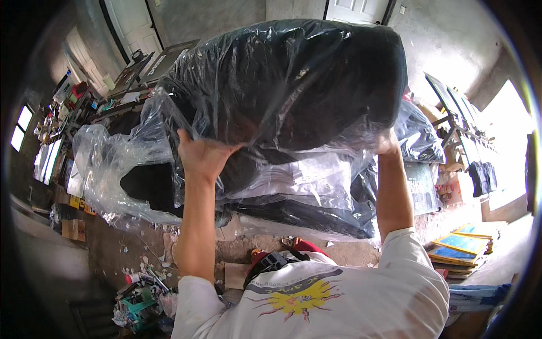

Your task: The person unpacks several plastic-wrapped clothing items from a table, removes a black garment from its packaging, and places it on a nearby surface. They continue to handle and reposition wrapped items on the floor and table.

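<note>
A large rounded black bundle wrapped in clear plastic film [296,84] spans the middle of the view, above a pile of plastic-wrapped things. Its lower left part is gripped by my left hand [205,154], thumb and fingers spread around the film. At the lower right end, my right hand [385,142] holds the same bundle; its fingers are mostly hidden behind the plastic. Under the bundle lie white items in clear plastic [296,178] and more black wrapped material [305,216]. Loose clear plastic [110,169] spreads to the left around a black piece [148,184].
A cluttered workbench [123,106] runs along the left. On the floor are a teal basket of litter [137,305], a small cardboard box [74,229] and scattered scraps. Stacked framed pictures [461,243] sit at the right, below a rack with panels [451,99].
</note>
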Tool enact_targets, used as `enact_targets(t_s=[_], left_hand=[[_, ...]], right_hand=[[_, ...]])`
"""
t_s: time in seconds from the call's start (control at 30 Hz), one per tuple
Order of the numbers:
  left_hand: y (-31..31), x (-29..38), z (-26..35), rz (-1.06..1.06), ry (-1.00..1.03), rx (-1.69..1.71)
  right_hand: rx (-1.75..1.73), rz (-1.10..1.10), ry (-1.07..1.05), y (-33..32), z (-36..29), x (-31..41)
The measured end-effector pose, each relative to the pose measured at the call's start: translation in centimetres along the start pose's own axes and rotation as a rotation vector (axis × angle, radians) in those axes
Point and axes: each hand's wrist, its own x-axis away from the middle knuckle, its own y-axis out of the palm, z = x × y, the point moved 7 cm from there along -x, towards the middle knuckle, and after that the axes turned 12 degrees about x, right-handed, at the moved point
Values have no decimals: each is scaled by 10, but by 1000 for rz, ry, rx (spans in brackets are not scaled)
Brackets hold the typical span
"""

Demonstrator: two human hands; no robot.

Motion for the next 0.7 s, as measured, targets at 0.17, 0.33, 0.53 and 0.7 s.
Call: enact_targets(t_s=[0.17, 0.33, 0.53, 0.7], left_hand=[[25, -33, -31, -862, -197, -1], [-43, -62, -39, -80, -2, -84], [-104, -45, -81, 139, -158, -394], [-118, -9, -108, 79, -494, -737]], right_hand=[[164, -143, -556, 8, -35, 3], [263, -380, -586, 1, -74, 19], [406, -376, -154, -16, 26, 93], [300, -399, 160, 13, 125, 154]])
